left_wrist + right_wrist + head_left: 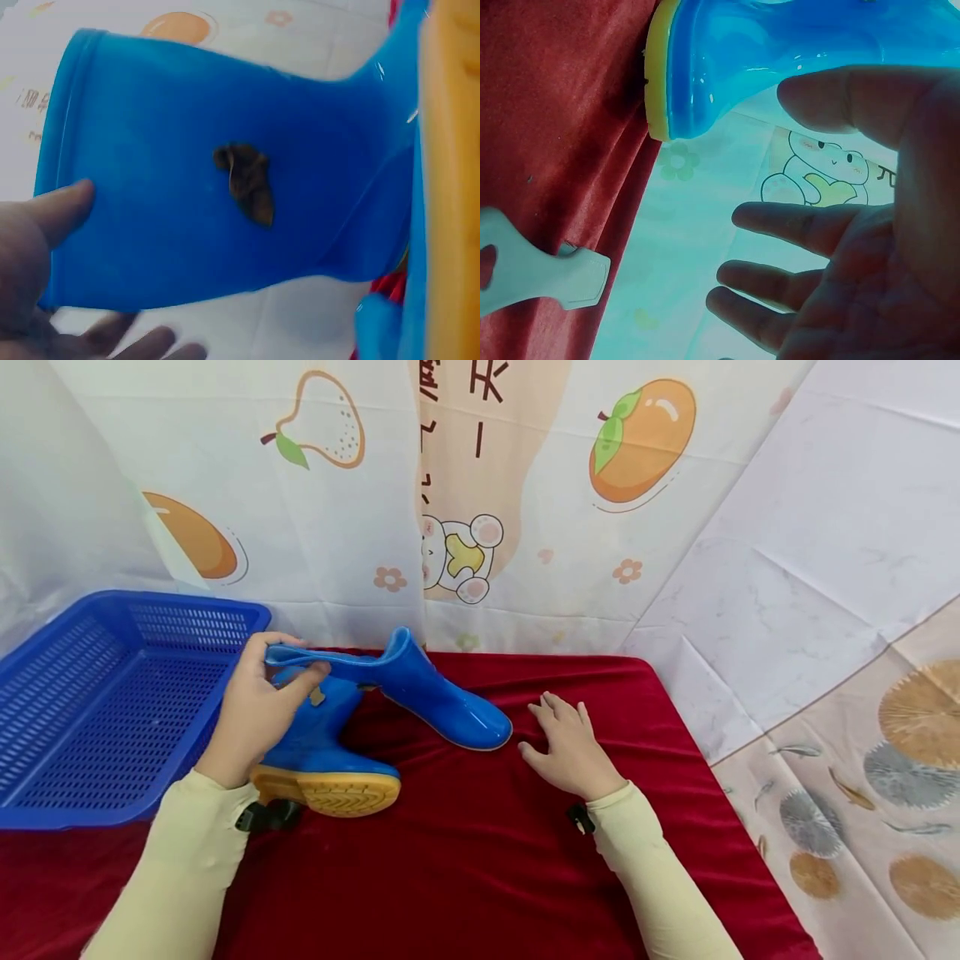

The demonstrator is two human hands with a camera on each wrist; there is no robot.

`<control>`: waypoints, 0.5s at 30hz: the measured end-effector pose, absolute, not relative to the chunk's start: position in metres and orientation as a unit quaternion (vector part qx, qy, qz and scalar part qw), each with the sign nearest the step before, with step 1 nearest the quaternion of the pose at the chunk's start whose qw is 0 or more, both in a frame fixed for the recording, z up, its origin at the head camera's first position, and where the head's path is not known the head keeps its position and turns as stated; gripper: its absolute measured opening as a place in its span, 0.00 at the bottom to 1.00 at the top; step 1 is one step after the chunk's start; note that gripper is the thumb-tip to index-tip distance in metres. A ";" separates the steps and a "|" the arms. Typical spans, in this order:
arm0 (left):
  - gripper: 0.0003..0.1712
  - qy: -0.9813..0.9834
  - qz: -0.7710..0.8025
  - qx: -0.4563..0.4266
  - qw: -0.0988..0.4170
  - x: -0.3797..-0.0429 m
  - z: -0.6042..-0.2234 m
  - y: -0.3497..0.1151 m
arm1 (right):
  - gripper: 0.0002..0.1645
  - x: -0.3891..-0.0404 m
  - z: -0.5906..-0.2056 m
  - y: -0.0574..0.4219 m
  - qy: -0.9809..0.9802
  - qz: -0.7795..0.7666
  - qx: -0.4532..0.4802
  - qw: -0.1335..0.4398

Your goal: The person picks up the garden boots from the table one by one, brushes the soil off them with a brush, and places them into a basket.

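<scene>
My left hand [258, 702] grips a blue rain boot [318, 735] by the rim of its shaft, thumb on the near side. This boot has a yellow sole turned partly toward me and a brown patch on the shaft, clearest in the left wrist view. Behind it and to the right, a second blue rain boot [442, 697] points its toe to the right. Just past that toe, my right hand [566, 747] hovers with fingers spread, holding nothing. In the right wrist view, the second boot [780, 45] appears beyond the thumb.
A blue plastic basket [97, 817] with slotted walls sits at the left, beside my left hand. Dark red cloth [450, 860] covers the table. A printed curtain [337, 527] hangs behind it. A pale piece with a hole [532, 266] shows in the right wrist view.
</scene>
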State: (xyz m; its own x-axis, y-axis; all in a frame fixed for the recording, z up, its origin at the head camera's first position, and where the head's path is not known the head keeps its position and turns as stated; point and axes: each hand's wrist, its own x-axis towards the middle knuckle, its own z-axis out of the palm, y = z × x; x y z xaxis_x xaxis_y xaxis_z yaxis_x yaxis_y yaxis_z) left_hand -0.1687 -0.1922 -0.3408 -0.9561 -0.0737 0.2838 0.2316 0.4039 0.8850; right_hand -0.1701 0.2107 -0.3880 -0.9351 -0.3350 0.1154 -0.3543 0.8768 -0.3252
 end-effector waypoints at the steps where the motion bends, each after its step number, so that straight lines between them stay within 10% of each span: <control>1: 0.33 -0.822 -0.556 -0.046 0.115 -0.170 -0.342 -0.192 | 0.39 -0.170 -0.388 0.211 -0.968 0.173 0.178 0.028; 7: 0.30 -0.850 -0.518 -0.065 0.066 -0.174 -0.344 -0.195 | 0.39 -0.170 -0.389 0.213 -0.968 0.170 0.180 0.027; 15: 0.16 -0.880 -0.443 -0.069 0.157 -0.177 -0.337 -0.184 | 0.39 -0.171 -0.387 0.215 -0.968 0.171 0.181 0.029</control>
